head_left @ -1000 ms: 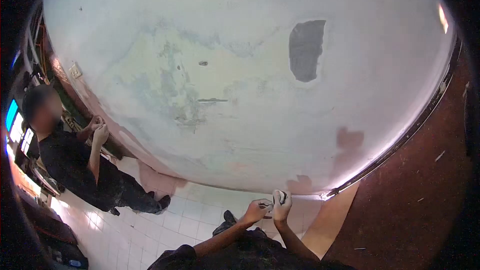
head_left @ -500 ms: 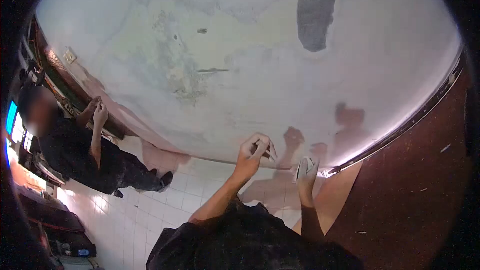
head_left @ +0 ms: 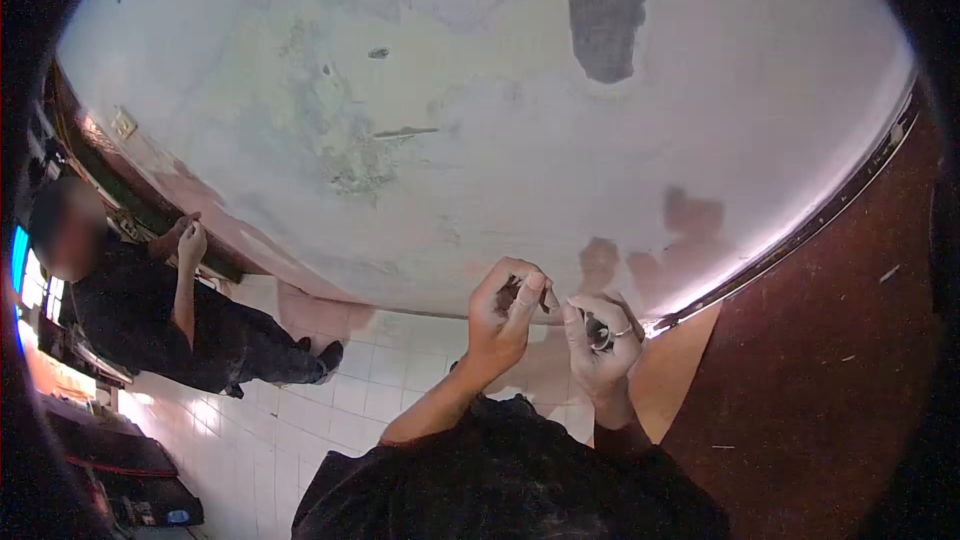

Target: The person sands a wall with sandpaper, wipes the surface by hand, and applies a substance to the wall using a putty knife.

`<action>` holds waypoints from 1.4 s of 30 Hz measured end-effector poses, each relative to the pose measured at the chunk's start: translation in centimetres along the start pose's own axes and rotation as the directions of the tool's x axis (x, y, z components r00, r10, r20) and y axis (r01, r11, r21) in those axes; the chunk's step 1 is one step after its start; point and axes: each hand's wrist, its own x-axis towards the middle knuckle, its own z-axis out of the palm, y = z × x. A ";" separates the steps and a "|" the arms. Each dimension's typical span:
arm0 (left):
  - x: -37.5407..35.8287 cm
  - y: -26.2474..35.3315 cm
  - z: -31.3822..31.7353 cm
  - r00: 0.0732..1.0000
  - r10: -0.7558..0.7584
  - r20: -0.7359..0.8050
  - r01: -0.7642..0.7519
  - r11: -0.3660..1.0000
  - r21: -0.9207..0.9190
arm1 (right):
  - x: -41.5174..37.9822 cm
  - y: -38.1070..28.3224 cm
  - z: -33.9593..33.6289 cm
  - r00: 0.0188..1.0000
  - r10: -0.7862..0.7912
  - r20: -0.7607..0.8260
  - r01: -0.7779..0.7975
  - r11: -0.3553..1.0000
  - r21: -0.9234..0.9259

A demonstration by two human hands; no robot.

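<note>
In front of a pale wall (head_left: 480, 200), my left hand (head_left: 508, 308) is raised with its fingers curled and the tips pressed together. Something dark shows inside the curl, too unclear to name. Close to its right is my right hand (head_left: 605, 340), dusted white, its fingers bent round a small dark and whitish thing that I cannot make out. The fingertips of both hands are near each other. Above them the wall has greenish stained patches and a dark grey patch (head_left: 608, 15).
At the left another person (head_left: 140, 300) in dark clothes stands by the wall with both hands together. Pale floor tiles (head_left: 370, 380) lie below. A dark red-brown surface (head_left: 800, 390) fills the right side. Dark objects (head_left: 140, 480) stand at the lower left.
My right hand has risen and moved left, closer to my left hand. My left hand has turned a little. The wall appears shifted slightly up and left in view.
</note>
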 end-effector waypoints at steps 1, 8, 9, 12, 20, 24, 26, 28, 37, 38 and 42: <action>-0.1 0.0 0.1 1.000 0.016 -0.008 -0.016 1.000 0.017 | 0.3 -0.3 0.2 0.999 -0.030 -0.021 0.030 1.000 -0.008; -0.4 -0.2 0.3 0.999 0.041 -0.012 -0.040 0.995 0.089 | 0.4 0.0 0.9 0.999 -0.034 0.008 0.034 0.999 0.014; -0.4 0.0 0.4 0.999 0.043 -0.014 -0.041 0.995 0.094 | 0.3 0.0 0.8 1.000 -0.024 0.019 0.024 1.000 0.007; -0.6 0.1 0.4 0.999 0.035 -0.009 -0.034 0.992 0.125 | 0.2 -0.3 0.7 1.000 -0.008 0.027 0.008 1.000 0.014; -0.7 0.5 0.6 1.000 -0.009 -0.013 0.010 0.997 0.074 | 0.0 -0.3 0.8 1.000 -0.024 0.010 0.024 0.999 0.023; -0.7 0.4 0.5 1.000 -0.002 -0.014 0.003 0.997 0.077 | -0.1 -0.2 0.9 1.000 -0.022 0.012 0.021 0.999 0.048; -0.7 0.4 0.4 1.000 -0.005 -0.016 0.006 0.997 0.075 | -0.1 -0.3 0.9 1.000 -0.023 0.016 0.022 0.999 0.046; -0.7 0.3 0.4 1.000 -0.013 -0.021 0.014 0.998 0.068 | -0.1 -0.4 0.9 0.999 -0.026 0.020 0.025 0.999 0.036; -0.9 0.4 0.5 0.999 -0.028 -0.021 0.030 0.997 0.072 | -0.5 -0.1 0.9 0.999 -0.031 0.011 0.030 0.999 0.022; -0.9 0.4 0.6 0.999 -0.026 -0.020 0.028 0.997 0.077 | -0.5 -0.1 0.9 1.000 -0.028 0.005 0.028 0.999 0.032; -0.9 0.2 0.4 1.000 -0.010 0.008 0.009 0.998 0.057 | -0.5 -0.2 0.9 0.999 -0.030 -0.012 0.031 0.998 0.057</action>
